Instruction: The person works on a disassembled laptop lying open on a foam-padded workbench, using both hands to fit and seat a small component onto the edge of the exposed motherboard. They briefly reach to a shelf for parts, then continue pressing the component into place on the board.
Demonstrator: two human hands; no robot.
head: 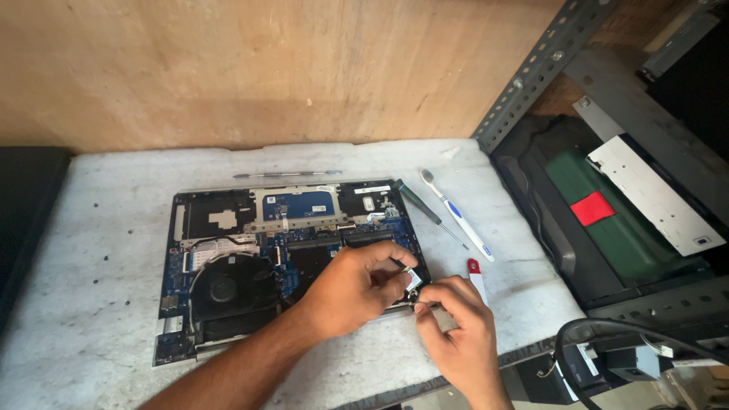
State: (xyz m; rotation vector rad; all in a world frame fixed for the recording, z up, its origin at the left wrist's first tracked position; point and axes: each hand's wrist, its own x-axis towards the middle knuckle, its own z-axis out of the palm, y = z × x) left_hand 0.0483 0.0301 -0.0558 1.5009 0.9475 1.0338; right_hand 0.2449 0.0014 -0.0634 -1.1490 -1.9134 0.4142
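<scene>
One opened laptop [250, 258] sits mid-table, one metal pry tool [288, 174] along the table's back edge, one screwdriver [425, 209], one toothbrush [456, 212], two hands [357, 288] working.

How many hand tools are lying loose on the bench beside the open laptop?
4: a metal pry tool above the laptop, a screwdriver and a toothbrush to its right, and a red-tipped tool by the right hand. Hands may hide others.

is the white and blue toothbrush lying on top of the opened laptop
No, the white and blue toothbrush lies on the grey table right of the opened laptop.
</scene>
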